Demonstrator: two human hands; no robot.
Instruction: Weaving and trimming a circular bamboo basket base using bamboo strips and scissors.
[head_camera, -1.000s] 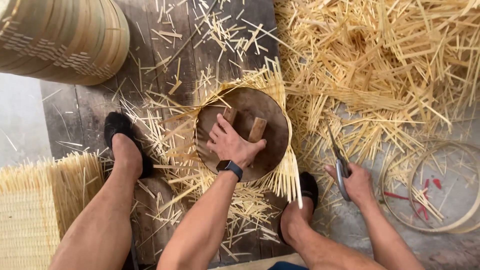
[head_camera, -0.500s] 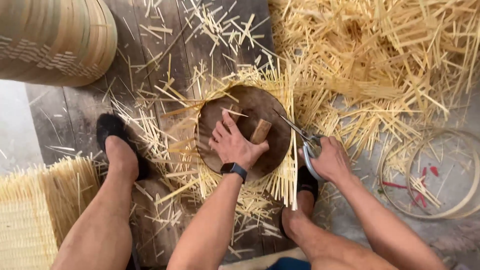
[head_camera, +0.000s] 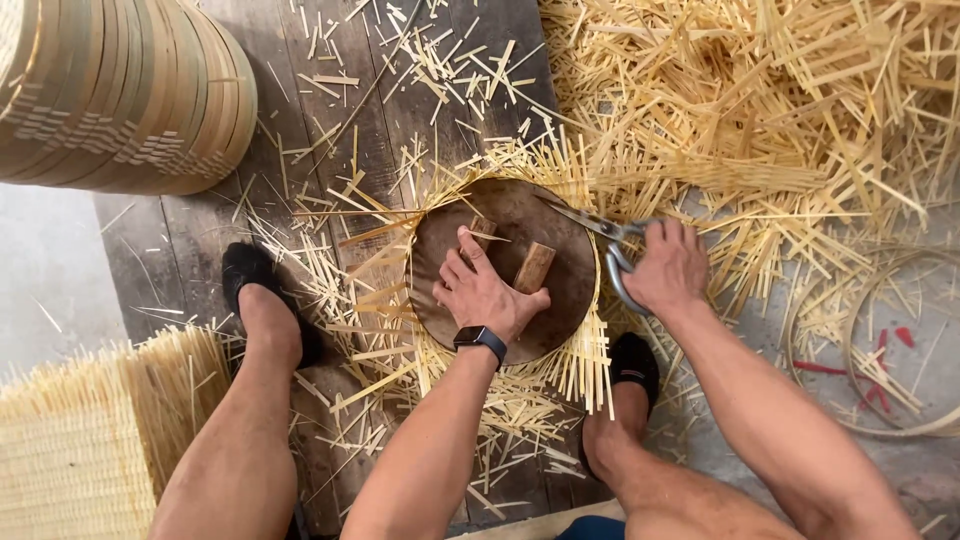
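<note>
One round dark wooden disc (head_camera: 520, 265) lies on splayed bamboo strips (head_camera: 585, 360); left hand (head_camera: 485, 290) presses it, fingers spread flat, while right hand (head_camera: 665, 265) fingers clamp scissors (head_camera: 600, 232) at its right edge.

The left hand (head_camera: 488, 292) lies palm down with fingers spread and slightly curled, the index finger stretched straight ahead and the thumb angled out to the right. A black wristwatch with a dark square face (head_camera: 481, 338) sits just behind it on the wrist, and the bare forearm runs down and back toward the body. The right hand (head_camera: 668, 265) is closed in a fist, knuckles up, fingers wrapped through a grip, wrist bent slightly inward. Its bare forearm slopes down to the right. Both bare knees flank the arms.
</note>
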